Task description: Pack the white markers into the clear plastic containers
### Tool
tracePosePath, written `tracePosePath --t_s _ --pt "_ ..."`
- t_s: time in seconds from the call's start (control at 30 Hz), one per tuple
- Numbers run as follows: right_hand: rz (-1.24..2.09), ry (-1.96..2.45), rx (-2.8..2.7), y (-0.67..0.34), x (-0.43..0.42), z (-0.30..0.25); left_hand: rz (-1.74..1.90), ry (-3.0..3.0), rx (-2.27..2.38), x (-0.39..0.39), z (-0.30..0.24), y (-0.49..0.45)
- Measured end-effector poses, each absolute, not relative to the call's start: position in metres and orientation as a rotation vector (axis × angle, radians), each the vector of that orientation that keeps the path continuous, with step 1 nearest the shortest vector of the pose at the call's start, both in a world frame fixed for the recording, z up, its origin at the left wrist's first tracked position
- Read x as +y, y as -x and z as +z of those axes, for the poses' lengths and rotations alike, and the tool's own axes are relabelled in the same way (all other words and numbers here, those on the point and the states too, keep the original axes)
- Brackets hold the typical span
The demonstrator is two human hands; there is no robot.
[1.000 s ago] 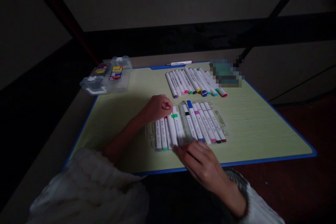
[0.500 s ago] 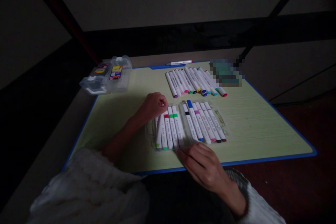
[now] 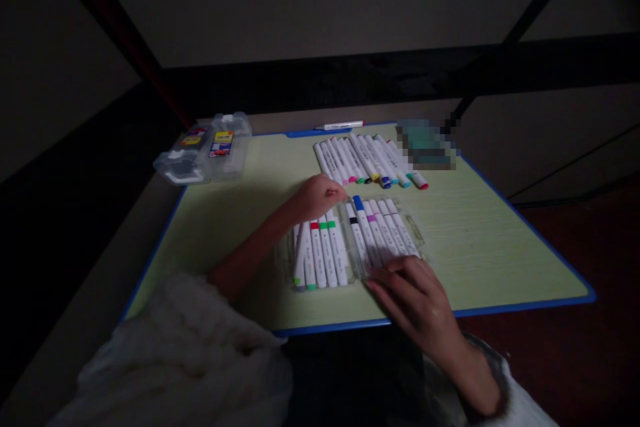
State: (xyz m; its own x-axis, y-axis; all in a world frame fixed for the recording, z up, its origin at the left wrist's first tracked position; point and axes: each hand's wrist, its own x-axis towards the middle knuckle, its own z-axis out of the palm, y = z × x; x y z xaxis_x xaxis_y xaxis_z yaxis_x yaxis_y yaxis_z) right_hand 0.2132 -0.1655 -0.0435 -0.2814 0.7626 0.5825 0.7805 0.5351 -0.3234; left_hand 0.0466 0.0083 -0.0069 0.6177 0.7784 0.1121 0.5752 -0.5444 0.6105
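Note:
A clear plastic marker case (image 3: 356,260) lies spread on the table, with white markers (image 3: 327,257) in both halves. Red, green, black, purple and blue bands mark some of them. My left hand (image 3: 320,197) is curled closed over the far end of the left half, near the middle hinge; whatever its fingers hold is hidden. At the near edge of the right half, my right hand (image 3: 420,300) has its fingers bent and drawn together over the marker ends. I cannot make out what is between its thumb and fingertips. One marker with a blue cap (image 3: 357,203) sticks out farther than its neighbours.
Behind the case lies a row of loose white markers (image 3: 367,159) with coloured ends. A single marker (image 3: 343,125) rests at the table's far edge. Clear plastic boxes (image 3: 235,163) stand at the far left. A blurred-out greenish object (image 3: 426,145) sits far right on the blue-edged table (image 3: 500,247).
My left hand has moved right, from the left markers toward the case's middle. My right hand has slid right along the near edge, uncovering the left half's front corner.

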Motion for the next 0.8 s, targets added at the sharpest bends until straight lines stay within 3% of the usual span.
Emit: tracePosePath --t_s 0.3,0.8 --pt "0.084 1.298 -2.035 -0.213 -0.164 -0.049 0.364 -2.465 0.993 0.011 -0.012 -0.063" --pt "0.169 1.337 -1.964 -0.212 -0.164 -0.051 0.389 -2.182 1.048 0.017 -0.019 -0.064"
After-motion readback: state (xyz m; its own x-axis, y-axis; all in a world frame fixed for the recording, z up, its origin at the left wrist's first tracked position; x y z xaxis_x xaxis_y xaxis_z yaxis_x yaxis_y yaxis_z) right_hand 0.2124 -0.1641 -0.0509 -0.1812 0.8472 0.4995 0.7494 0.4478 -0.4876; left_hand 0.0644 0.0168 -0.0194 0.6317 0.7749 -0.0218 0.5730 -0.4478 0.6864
